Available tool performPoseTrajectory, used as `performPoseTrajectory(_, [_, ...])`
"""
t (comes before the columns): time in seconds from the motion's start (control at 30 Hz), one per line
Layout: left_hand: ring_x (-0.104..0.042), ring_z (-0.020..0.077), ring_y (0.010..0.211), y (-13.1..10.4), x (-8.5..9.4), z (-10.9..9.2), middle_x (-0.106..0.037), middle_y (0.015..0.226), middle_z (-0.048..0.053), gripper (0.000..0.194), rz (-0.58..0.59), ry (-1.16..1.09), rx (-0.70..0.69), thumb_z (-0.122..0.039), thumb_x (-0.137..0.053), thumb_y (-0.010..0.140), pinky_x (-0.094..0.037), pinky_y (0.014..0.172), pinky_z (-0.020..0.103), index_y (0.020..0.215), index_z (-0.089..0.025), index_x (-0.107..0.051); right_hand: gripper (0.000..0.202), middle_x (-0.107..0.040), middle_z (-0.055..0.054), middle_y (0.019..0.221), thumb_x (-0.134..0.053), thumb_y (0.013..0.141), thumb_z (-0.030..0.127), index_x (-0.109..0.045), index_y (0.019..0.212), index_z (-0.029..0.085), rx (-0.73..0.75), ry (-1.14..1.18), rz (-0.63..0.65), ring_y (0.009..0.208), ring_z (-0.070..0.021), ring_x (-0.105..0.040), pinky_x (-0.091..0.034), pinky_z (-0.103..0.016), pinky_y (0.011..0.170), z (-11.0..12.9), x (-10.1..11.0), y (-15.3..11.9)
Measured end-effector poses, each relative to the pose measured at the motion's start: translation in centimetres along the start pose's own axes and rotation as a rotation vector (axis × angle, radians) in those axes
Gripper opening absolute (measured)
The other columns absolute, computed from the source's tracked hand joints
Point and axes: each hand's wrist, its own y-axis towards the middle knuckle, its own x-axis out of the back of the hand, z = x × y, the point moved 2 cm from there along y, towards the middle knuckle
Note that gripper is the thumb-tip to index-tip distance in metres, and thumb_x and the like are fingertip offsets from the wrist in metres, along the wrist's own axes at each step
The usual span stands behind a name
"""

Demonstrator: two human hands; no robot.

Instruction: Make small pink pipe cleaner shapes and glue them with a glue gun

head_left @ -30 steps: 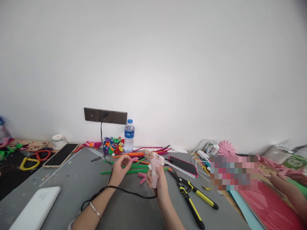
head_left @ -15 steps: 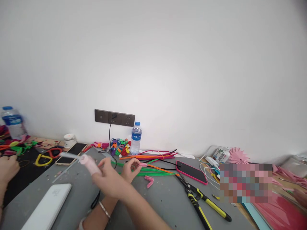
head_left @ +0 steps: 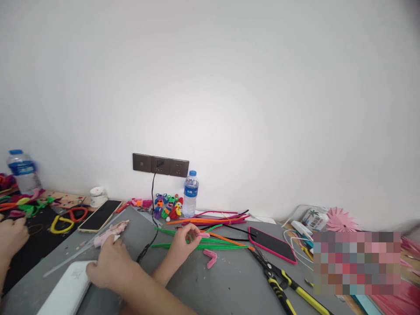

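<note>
My arms are crossed, right over left. My right hand (head_left: 113,262) is low over the left side of the grey table, its fingers closed at the handle end of a pale pink glue gun (head_left: 102,238). The glue gun's stained nozzle points to the upper right; its handle is hidden. The thumb is beside a white power bank (head_left: 67,286). My left hand (head_left: 185,240) pinches a short pink pipe-cleaner piece (head_left: 204,235) above green pipe cleaners (head_left: 226,246). Just below it, a bent pink pipe-cleaner piece (head_left: 210,258) lies on the table.
Yellow-black pliers (head_left: 278,280) and a pink-edged phone (head_left: 272,245) lie to the right. A water bottle (head_left: 190,194) and small pipe-cleaner figures (head_left: 169,206) stand by the wall. A black cable (head_left: 152,197) runs down from the socket. Another person's hand (head_left: 13,236) is at far left.
My right hand has lowered and moved left with the glue gun, bringing it down near the tabletop beside the power bank. My left hand still pinches the pink piece. The view has shifted slightly.
</note>
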Motion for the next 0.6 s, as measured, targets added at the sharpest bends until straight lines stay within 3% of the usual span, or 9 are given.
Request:
performPoseTrajectory(0.1, [-0.057, 0.0157, 0.064, 0.1, 0.0, 0.0, -0.060, 0.069, 0.000, 0.010, 0.005, 0.007, 0.010, -0.028, -0.058, 0.080, -0.043, 0.057, 0.023, 0.076, -0.019, -0.059, 0.056, -0.056, -0.031, 0.119, -0.063, 0.070, 0.027, -0.051, 0.119, 0.003, -0.020, -0.116, -0.056, 0.108, -0.0462, -0.052, -0.042, -0.061, 0.083, 0.8, 1.0, -2.7])
performPoseTrajectory(0.2, [-0.057, 0.0158, 0.064, 0.2, 0.1, 0.0, -0.059, 0.068, 0.000, 0.013, -0.004, 0.010, 0.022, -0.031, -0.058, 0.079, -0.042, 0.055, 0.023, 0.076, -0.019, -0.058, 0.041, -0.061, -0.021, 0.113, -0.063, 0.076, 0.028, -0.056, 0.112, 0.011, 0.205, -0.130, -0.162, 0.109, -0.0380, -0.052, -0.038, -0.054, 0.092, 1.4, 3.2, -6.3])
performPoseTrajectory(0.3, [-0.058, 0.0166, 0.066, 0.2, 0.2, 0.5, -0.061, 0.072, 0.001, 0.013, -0.038, 0.009, -0.002, -0.031, -0.058, 0.079, -0.044, 0.056, 0.024, 0.076, -0.019, -0.060, 0.023, -0.065, -0.007, 0.103, -0.058, 0.083, 0.024, -0.058, 0.106, 0.022, 0.363, -0.056, -0.293, 0.102, -0.0250, -0.055, -0.039, -0.039, 0.092, 0.1, 6.3, -9.8])
performPoseTrajectory(0.43, [-0.056, 0.0174, 0.057, 0.2, 0.3, 1.8, -0.060, 0.065, -0.001, 0.014, -0.118, -0.049, 0.048, -0.032, -0.063, 0.074, -0.045, 0.051, 0.027, 0.078, -0.019, -0.062, 0.015, -0.062, -0.002, 0.086, -0.053, 0.082, 0.014, -0.059, 0.094, 0.021, 0.421, -0.047, -0.393, 0.086, -0.0191, -0.055, -0.038, -0.032, 0.087, -4.7, 11.1, -13.8])
performPoseTrajectory(0.6, [-0.057, 0.0167, 0.063, 0.6, 0.7, 1.7, -0.059, 0.069, 0.000, 0.018, -0.117, -0.050, 0.036, -0.036, -0.064, 0.074, -0.045, 0.054, 0.024, 0.074, -0.018, -0.060, 0.016, -0.060, -0.002, 0.077, -0.046, 0.087, 0.012, -0.060, 0.084, 0.020, 0.151, 0.009, -0.546, 0.074, -0.0182, -0.053, -0.039, -0.029, 0.073, -13.7, 15.3, -18.2])
